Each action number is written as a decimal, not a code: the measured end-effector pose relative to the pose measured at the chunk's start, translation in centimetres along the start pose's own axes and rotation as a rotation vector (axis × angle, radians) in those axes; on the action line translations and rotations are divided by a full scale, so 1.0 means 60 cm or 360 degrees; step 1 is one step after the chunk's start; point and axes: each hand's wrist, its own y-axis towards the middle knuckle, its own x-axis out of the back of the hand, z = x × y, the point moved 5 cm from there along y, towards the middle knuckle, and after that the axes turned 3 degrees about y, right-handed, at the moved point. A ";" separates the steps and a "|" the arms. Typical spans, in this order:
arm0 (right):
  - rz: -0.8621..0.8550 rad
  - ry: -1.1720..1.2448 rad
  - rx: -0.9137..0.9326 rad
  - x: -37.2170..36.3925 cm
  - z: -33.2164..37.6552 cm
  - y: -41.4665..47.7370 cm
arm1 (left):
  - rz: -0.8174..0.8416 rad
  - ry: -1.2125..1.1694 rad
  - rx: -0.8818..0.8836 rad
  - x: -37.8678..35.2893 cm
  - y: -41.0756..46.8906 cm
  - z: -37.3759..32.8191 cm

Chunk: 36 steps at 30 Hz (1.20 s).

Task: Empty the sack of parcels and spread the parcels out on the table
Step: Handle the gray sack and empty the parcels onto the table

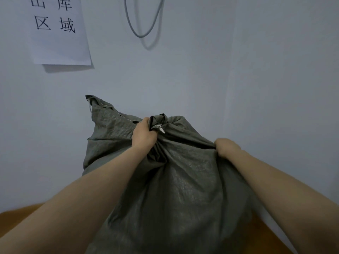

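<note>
Over the orange table [16,215], both hands are gripping the grey sack [176,189]: left hand [144,133] clenching its bunched neck, right hand [224,146] grabbing a fold. Parcels are probably inside, can't tell.

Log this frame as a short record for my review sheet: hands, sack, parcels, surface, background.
left hand: grips a bunched gather of fabric near the top of the sack
right hand: grips a fold at the sack's right side
sack: grey-green woven, bulging, standing between the forearms; open or closed cannot be told
parcels: none in view
table: orange-brown, only its edges show beside the sack
paper sign: printed characters, on the wall at upper left
cable: grey loop hanging on the wall above the sack
</note>
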 end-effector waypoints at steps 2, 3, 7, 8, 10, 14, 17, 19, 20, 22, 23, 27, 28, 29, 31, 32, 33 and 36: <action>-0.0185 0.0154 -0.0007 0.042 0.004 0.015 | -0.0014 0.0028 0.0011 0.007 0.006 -0.001; -0.0283 0.0231 0.0000 0.064 0.006 0.021 | -0.0023 0.0042 0.0025 0.012 0.010 -0.002; -0.0554 0.0482 0.0123 0.132 0.036 0.027 | -0.0113 0.0004 0.0095 0.033 0.022 0.001; -0.0580 0.0517 0.0154 0.135 0.044 0.025 | -0.0138 -0.0009 0.0107 0.037 0.023 0.003; -0.0588 0.0555 0.0165 0.128 0.053 0.023 | -0.0154 -0.0021 0.0126 0.042 0.021 0.007; -0.0643 0.0663 0.0184 0.152 0.069 0.029 | -0.0190 -0.0035 0.0127 0.052 0.027 0.007; -0.0687 0.0671 0.0263 0.168 0.087 0.031 | -0.0271 -0.0030 0.0141 0.068 0.040 0.008; -0.0676 0.0641 0.0268 0.164 0.090 0.034 | -0.0269 -0.0011 0.0138 0.070 0.044 0.010; -0.0675 0.0645 0.0260 0.166 0.090 0.035 | -0.0263 -0.0007 0.0132 0.070 0.044 0.011; -0.0703 0.0683 0.0266 0.184 0.095 0.035 | -0.0281 -0.0013 0.0120 0.071 0.047 0.009; -0.0726 0.0698 0.0284 0.194 0.100 0.035 | -0.0299 -0.0019 0.0122 0.073 0.049 0.008; -0.0745 0.0694 0.0319 0.196 0.112 0.035 | -0.0320 -0.0018 0.0143 0.082 0.053 0.011; -0.0750 0.0691 0.0321 0.199 0.113 0.035 | -0.0313 -0.0012 0.0140 0.082 0.052 0.012; -0.0768 0.0694 0.0334 0.207 0.116 0.035 | -0.0313 -0.0009 0.0133 0.083 0.052 0.012; -0.0804 0.0712 0.0375 0.226 0.124 0.034 | -0.0341 -0.0015 0.0125 0.090 0.056 0.012; -0.0810 0.0714 0.0394 0.229 0.129 0.033 | -0.0357 -0.0019 0.0131 0.094 0.060 0.012; -0.0806 0.0708 0.0407 0.228 0.134 0.032 | -0.0366 -0.0018 0.0139 0.097 0.062 0.014; -0.0805 0.0699 0.0402 0.220 0.138 0.031 | -0.0357 0.0003 0.0144 0.101 0.062 0.018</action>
